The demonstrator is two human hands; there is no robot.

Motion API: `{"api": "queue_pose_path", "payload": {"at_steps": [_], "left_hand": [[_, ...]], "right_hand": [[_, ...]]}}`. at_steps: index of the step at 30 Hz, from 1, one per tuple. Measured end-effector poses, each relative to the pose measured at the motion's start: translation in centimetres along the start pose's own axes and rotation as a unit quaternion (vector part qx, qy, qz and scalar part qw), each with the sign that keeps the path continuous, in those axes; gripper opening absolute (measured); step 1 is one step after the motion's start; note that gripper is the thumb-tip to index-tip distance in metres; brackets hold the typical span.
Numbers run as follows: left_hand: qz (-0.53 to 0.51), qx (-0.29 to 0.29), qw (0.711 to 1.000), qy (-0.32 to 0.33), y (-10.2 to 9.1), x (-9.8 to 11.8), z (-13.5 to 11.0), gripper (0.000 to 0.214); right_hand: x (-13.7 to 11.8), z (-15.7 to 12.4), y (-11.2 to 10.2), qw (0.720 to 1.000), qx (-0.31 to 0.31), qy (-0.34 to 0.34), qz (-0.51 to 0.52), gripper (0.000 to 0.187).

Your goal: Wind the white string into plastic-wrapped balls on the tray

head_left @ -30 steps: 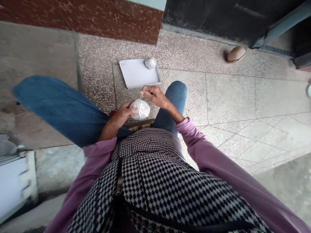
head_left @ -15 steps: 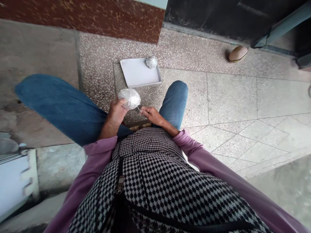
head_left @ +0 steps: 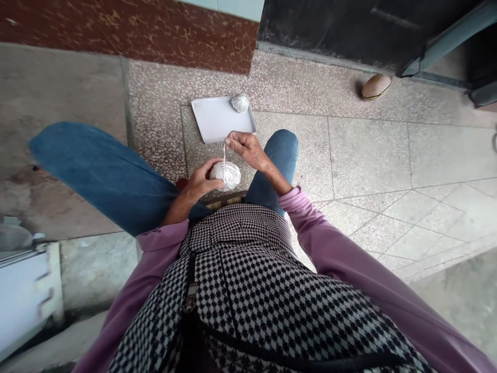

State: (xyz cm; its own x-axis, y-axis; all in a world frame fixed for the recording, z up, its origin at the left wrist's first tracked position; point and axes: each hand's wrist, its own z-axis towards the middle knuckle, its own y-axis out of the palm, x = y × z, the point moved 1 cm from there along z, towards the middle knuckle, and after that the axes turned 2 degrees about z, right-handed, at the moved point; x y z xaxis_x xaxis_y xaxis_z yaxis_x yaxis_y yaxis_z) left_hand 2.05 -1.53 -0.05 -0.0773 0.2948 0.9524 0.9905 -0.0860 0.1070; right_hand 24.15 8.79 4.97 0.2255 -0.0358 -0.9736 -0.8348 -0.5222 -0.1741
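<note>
The left hand [head_left: 198,184] cups a white ball of thread [head_left: 226,175] just above the lap, between the two knees, its grip curled about the ball's near side. The right hand [head_left: 244,147], at one o'clock from the ball, has its fingertips closed in a pinch on a thin thread strand [head_left: 224,155] that runs straight down to the top of the ball.

The strand looks taut and fine; a sharp tug could likely snap it or pull it out of the pinch. The ball is round and smooth-wound, so I judge that a loose cupping grip could let it roll out and drop to the floor [head_left: 368,150], unwinding as it goes. Slack, if it forms, may snag on itself.

At twelve o'clock from the hands a flat white tray [head_left: 217,122] with a low rim lies on the floor, and a smaller crinkled thread ball [head_left: 240,102] sits in its far right corner. The floor is speckled terrazzo cut into slabs, hard and matte. The jeans are soft blue denim, the sleeves a smooth mauve cloth, the vest a black-and-white check.
</note>
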Motion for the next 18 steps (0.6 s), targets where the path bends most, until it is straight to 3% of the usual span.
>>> {"api": "queue_pose_path", "payload": {"at_steps": [4,9,14,18], "left_hand": [[-0.138,0.019,0.990,-0.008,-0.1,-0.4,-0.1,0.066],[-0.195,0.056,0.979,0.007,-0.3,-0.1,0.3,0.060],[-0.151,0.143,0.978,0.025,-0.9,-1.6,1.6,0.065],[0.005,0.229,0.973,0.043,-1.7,-3.3,2.3,0.079]], "right_hand": [[4.0,0.3,3.1,0.997,0.007,0.064,0.033,0.084],[6.9,-2.8,6.5,0.994,-0.012,0.105,0.037,0.079],[5.5,-6.3,8.0,0.991,-0.096,0.088,0.000,0.076],[2.0,-7.3,7.0,0.992,-0.117,0.041,-0.005,0.070]]}}
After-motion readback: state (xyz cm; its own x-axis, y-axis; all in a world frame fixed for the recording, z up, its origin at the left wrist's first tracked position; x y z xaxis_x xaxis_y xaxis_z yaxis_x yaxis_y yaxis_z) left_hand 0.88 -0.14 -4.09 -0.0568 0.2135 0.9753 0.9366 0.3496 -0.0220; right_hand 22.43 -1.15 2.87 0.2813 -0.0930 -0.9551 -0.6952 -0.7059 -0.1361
